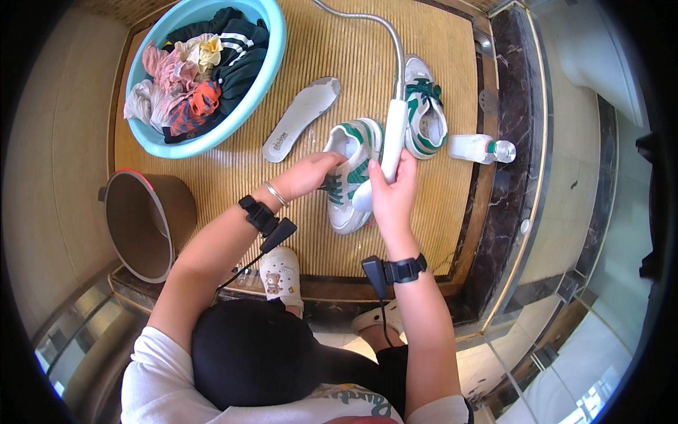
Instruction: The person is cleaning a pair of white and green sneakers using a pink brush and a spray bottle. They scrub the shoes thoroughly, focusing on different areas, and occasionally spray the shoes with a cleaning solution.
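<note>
Yellow-tan ribbed flooring (417,240) fills the centre and runs up to 12 o'clock, its fine ridges catching glossy highlights. At 2 o'clock a dark, pale-veined marble-look border (510,78) edges it, with a round metal drain cover (484,101) just inside. A light, gold-toned trim line (531,205) follows the border down toward 4 o'clock. Beyond it, also at 2 o'clock, is a smooth white fixture (600,56), cut off by the rim. A beige wall (60,141) curves between 9 and 10 o'clock. Bright, whitish light shows on glossy, pale panels (586,367) at 4 o'clock.
</note>
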`<state>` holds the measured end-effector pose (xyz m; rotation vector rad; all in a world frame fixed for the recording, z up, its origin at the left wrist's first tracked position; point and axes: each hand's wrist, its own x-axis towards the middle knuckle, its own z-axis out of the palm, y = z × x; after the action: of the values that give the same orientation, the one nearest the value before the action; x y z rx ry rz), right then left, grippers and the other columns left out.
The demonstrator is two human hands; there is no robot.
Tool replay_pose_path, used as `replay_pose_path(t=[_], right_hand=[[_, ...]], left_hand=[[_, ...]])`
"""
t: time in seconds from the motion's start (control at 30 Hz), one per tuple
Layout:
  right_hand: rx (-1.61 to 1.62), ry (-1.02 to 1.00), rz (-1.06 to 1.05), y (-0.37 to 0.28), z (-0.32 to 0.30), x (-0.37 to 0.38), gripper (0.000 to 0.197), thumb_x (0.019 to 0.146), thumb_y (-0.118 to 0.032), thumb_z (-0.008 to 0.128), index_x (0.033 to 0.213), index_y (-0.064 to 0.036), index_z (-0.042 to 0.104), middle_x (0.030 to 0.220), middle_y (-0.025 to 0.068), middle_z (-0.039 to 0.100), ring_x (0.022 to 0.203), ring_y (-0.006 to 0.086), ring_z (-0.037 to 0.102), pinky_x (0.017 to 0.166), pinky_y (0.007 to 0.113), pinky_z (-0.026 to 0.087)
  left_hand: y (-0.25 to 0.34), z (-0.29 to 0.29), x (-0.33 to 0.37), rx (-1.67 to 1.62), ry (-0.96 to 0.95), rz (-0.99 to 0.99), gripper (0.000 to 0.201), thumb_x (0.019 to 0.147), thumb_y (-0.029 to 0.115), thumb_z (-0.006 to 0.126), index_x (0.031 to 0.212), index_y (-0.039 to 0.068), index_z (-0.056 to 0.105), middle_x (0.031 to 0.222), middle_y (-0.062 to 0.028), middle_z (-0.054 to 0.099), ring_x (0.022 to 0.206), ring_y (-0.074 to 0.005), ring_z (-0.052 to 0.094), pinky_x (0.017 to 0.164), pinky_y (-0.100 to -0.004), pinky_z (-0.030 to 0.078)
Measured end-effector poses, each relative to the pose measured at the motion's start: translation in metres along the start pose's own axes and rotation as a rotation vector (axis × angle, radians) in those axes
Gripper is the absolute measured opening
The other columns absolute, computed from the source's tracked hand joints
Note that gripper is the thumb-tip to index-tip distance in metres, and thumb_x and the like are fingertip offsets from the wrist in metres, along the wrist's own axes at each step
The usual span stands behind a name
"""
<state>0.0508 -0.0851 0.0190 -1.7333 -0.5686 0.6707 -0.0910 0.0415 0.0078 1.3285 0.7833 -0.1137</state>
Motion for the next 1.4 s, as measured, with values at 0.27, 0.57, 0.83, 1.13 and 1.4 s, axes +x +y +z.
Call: replay_pose_path(t=[0.27, 0.57, 0.83, 1.13, 1.4], right_hand=[[0.107, -0.035, 0.063, 0.004, 0.018, -0.013, 0.046, 0.087, -0.008, 0.073, 0.123, 0.0027, 0.047, 0.110, 0.0151, 0.063, 0.100, 0.0206, 0.062, 0.085, 0.033, 0.050], [-0.224, -0.005, 0.127, -0.016, 0.041, -0.015, 0.050, 0.081, -0.015, 0.079, 0.117, 0.0018, 0.049, 0.109, 0.0166, 0.063, 0.099, 0.0259, 0.065, 0.086, 0.037, 0.050], [-0.011, 0.005, 0.218, 0.019, 0.013, -0.057, 0.044, 0.082, -0.011, 0.078, 0.113, 0.0022, 0.049, 0.102, 0.0108, 0.061, 0.088, 0.0192, 0.061, 0.080, 0.033, 0.050], [0.107, -0.014, 0.233, 0.010, -0.001, -0.047, 0.040, 0.088, -0.009, 0.072, 0.115, -0.0003, 0.044, 0.101, 0.0080, 0.058, 0.088, 0.0148, 0.058, 0.079, 0.030, 0.049], [0.239, 0.051, 0.211, 0.002, 0.000, -0.032, 0.037, 0.090, -0.011, 0.071, 0.115, -0.0004, 0.045, 0.100, 0.0066, 0.057, 0.088, 0.0138, 0.058, 0.080, 0.030, 0.049]], left_hand=[[-0.007, -0.002, -0.013, -0.166, 0.037, 0.128, 0.044, 0.103, 0.028, 0.034, 0.128, 0.003, 0.061, 0.114, -0.0094, 0.066, 0.102, -0.0173, 0.060, 0.091, -0.0307, 0.047], [0.002, -0.011, -0.014, -0.008, -0.053, 0.076, 0.044, 0.103, 0.027, 0.035, 0.130, 0.001, 0.059, 0.121, -0.0143, 0.066, 0.109, -0.0222, 0.062, 0.097, -0.0333, 0.046], [0.012, -0.004, -0.015, -0.045, -0.081, 0.112, 0.055, 0.103, 0.033, 0.026, 0.131, -0.003, 0.058, 0.129, -0.0166, 0.063, 0.120, -0.0255, 0.058, 0.107, -0.0342, 0.040], [0.027, -0.006, -0.006, 0.072, -0.143, 0.069, 0.055, 0.101, 0.033, 0.028, 0.125, -0.001, 0.063, 0.124, -0.0199, 0.065, 0.115, -0.0285, 0.061, 0.102, -0.0347, 0.043], [-0.002, -0.008, 0.009, 0.523, -0.119, 0.425, 0.030, 0.082, 0.007, 0.055, 0.109, -0.005, 0.066, 0.134, -0.0272, 0.054, 0.119, -0.0401, 0.055, 0.104, -0.0401, 0.043]])
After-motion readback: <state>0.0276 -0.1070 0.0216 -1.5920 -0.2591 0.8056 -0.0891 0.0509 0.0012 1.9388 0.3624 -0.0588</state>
